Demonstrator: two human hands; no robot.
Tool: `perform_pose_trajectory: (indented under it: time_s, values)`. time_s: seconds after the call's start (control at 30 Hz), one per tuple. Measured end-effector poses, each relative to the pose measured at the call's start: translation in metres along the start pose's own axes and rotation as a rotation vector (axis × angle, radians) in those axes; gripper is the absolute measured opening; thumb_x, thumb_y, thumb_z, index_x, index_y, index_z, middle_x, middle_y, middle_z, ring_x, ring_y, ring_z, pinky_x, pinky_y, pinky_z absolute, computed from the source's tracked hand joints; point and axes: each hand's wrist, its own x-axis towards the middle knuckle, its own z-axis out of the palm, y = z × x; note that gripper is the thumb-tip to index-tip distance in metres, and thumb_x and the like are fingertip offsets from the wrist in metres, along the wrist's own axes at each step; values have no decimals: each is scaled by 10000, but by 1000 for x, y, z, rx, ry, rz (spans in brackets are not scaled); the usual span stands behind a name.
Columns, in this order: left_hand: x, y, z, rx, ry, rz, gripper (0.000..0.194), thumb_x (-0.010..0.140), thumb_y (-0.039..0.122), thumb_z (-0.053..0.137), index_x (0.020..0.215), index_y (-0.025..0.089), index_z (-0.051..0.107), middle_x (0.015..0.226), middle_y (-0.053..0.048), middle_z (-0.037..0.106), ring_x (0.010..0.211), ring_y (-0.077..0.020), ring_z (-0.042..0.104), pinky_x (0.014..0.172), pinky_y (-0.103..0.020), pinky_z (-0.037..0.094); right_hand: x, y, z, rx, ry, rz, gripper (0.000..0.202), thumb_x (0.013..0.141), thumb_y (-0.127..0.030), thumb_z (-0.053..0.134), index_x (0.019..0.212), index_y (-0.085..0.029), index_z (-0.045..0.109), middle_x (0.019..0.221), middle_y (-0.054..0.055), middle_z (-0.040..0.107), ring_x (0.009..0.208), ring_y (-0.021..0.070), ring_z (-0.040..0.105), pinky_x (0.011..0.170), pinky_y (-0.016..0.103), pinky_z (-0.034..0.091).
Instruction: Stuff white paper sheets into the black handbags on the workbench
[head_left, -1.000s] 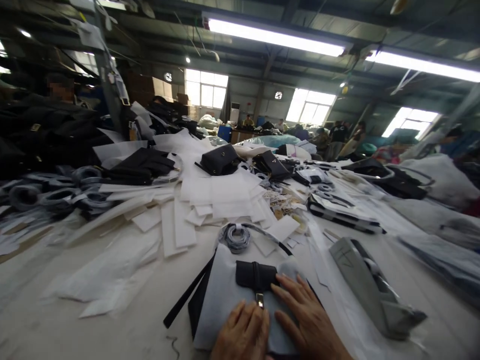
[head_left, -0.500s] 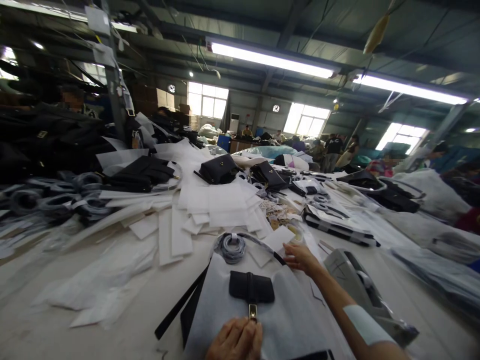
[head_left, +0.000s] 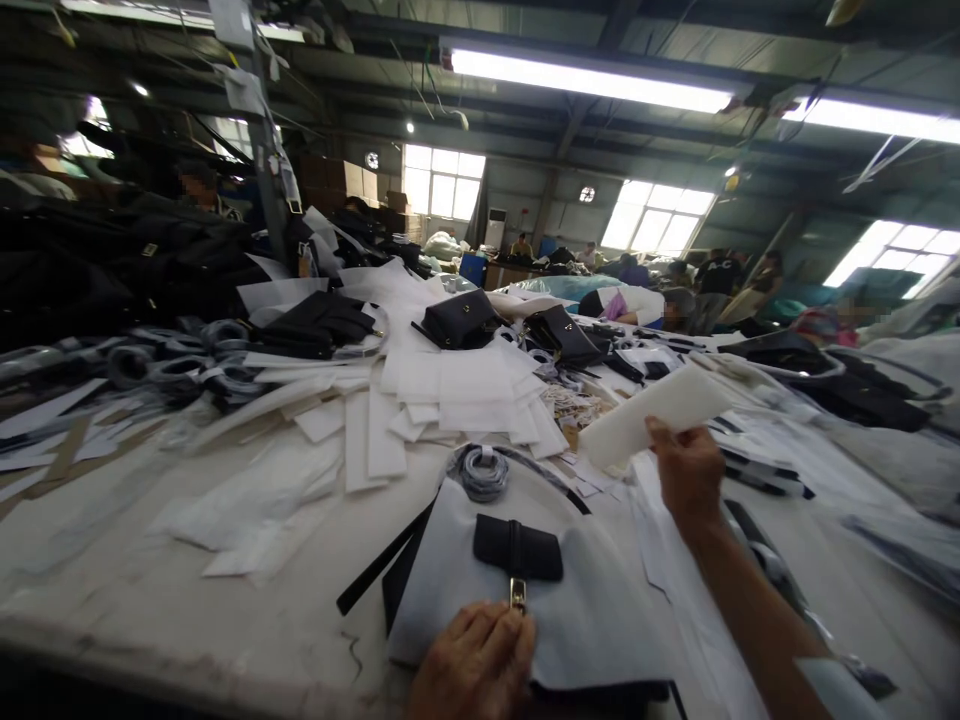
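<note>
A handbag lies in front of me under a pale grey wrapping sheet. Its black flap tab shows through, with a gold clasp at the lower end. My left hand is closed at the clasp, fingers pinched on its lower end, which they hide. Raised to the right of the bag, my right hand grips a white foam sheet by its near edge. A wrapped strap coil rests at the top of the bag, beside the curved handle.
White sheets are piled beyond the bag. Black bags stand behind them, and wrapped coils lie at left. Thin clear plastic covers part of the table. Other people are far back.
My right hand has moved up and right from beside the bag's handle and now holds a white foam sheet. My left hand remains at the clasp. The camera view has shifted slightly.
</note>
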Motion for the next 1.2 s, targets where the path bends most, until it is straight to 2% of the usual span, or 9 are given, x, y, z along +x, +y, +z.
perform_pose_trajectory:
  time_s: [0.07, 0.23, 0.33, 0.43, 0.6, 0.8, 1.0, 1.1, 1.2]
  values:
    - [-1, 3, -3, -43, -59, -25, 317, 1035, 191, 357, 1195, 109, 618, 993, -87, 686, 935, -187, 659, 857, -305, 548, -19, -34, -21, -87, 46, -180, 446, 730, -546, 728, 924, -154, 638, 812, 47, 693, 683, 196, 629, 609, 298, 512]
    - [-9, 14, -4, -38, -129, -109, 310, 1020, 170, 412, 1292, 134, 558, 1190, -91, 660, 1127, -208, 614, 1003, -356, 492, -131, -76, -27, -262, -555, -798, 175, 942, -298, 541, 951, -211, 692, 876, 52, 737, 775, 182, 688, 731, 272, 532]
    - [-15, 17, -3, -112, -88, -142, 280, 1029, 192, 379, 1163, 165, 624, 1054, -62, 689, 1022, -206, 646, 1013, -380, 485, -179, -64, -17, -390, -912, -836, 259, 918, -165, 511, 1091, -221, 695, 1008, 59, 755, 901, 194, 708, 807, 273, 549]
    - [-17, 17, -3, -119, -53, -143, 310, 1037, 192, 346, 1118, 164, 644, 948, -60, 695, 890, -201, 665, 912, -372, 529, -180, -42, -25, -451, -1101, -794, 459, 877, -173, 565, 1334, -187, 597, 1300, 104, 672, 1159, 241, 651, 977, 348, 531]
    - [-15, 14, -6, -40, -75, -95, 327, 1031, 162, 364, 1272, 104, 577, 1012, -98, 706, 894, -190, 672, 865, -361, 550, -156, -13, -50, -543, -1083, -844, 472, 900, -105, 455, 1328, -212, 623, 1344, 110, 641, 1225, 283, 622, 1046, 486, 500]
    - [-18, 14, -3, -58, -82, -105, 313, 1041, 182, 372, 1265, 138, 587, 1215, -92, 676, 1162, -194, 609, 998, -351, 497, -185, -18, -31, -520, -730, -929, 590, 829, 4, 399, 1358, -165, 599, 1282, 128, 680, 1145, 275, 674, 929, 420, 589]
    - [-21, 14, -2, -51, -97, -116, 349, 1057, 188, 318, 1291, 145, 573, 1259, -102, 659, 1214, -190, 586, 1016, -351, 476, -196, -27, -37, -299, -489, -978, 519, 910, -25, 394, 1355, -193, 602, 1342, 81, 648, 1250, 239, 605, 1065, 414, 503]
    - [-19, 14, -4, -66, -75, -104, 358, 1060, 190, 302, 1282, 141, 578, 1249, -106, 661, 1197, -194, 597, 1006, -353, 480, -197, -23, -39, -286, -492, -963, 478, 938, -50, 420, 1355, -199, 600, 1342, 73, 649, 1273, 236, 587, 1098, 428, 469]
    - [-15, 14, -6, -87, -52, -120, 348, 1054, 182, 309, 1243, 129, 597, 1144, -108, 690, 1094, -206, 643, 931, -356, 520, -207, -14, -29, -394, -640, -947, 487, 928, -43, 400, 1331, -207, 619, 1323, 67, 661, 1261, 266, 596, 1082, 494, 470]
